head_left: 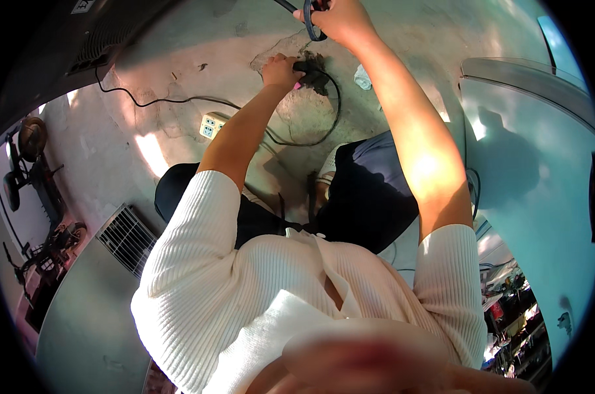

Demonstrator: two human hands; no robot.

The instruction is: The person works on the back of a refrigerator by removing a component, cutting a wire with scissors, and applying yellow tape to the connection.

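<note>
My left hand has its fingers closed on a small black object low over the cracked concrete floor, with a cord looping from it and a bit of pink showing beneath. Dark, uneven material lies just beside it. My right hand grips a black cable at the top of the view, bent into a loop under my fingers. A black cord runs across the floor from a dark appliance. A cream power strip sits behind my left forearm, partly hidden by it.
A dark appliance fills the upper left, a pale blue panel the right. Left are a black wheeled scooter-like thing and a metal grille. A crumpled white item lies near my right forearm. Cluttered items fill the lower right.
</note>
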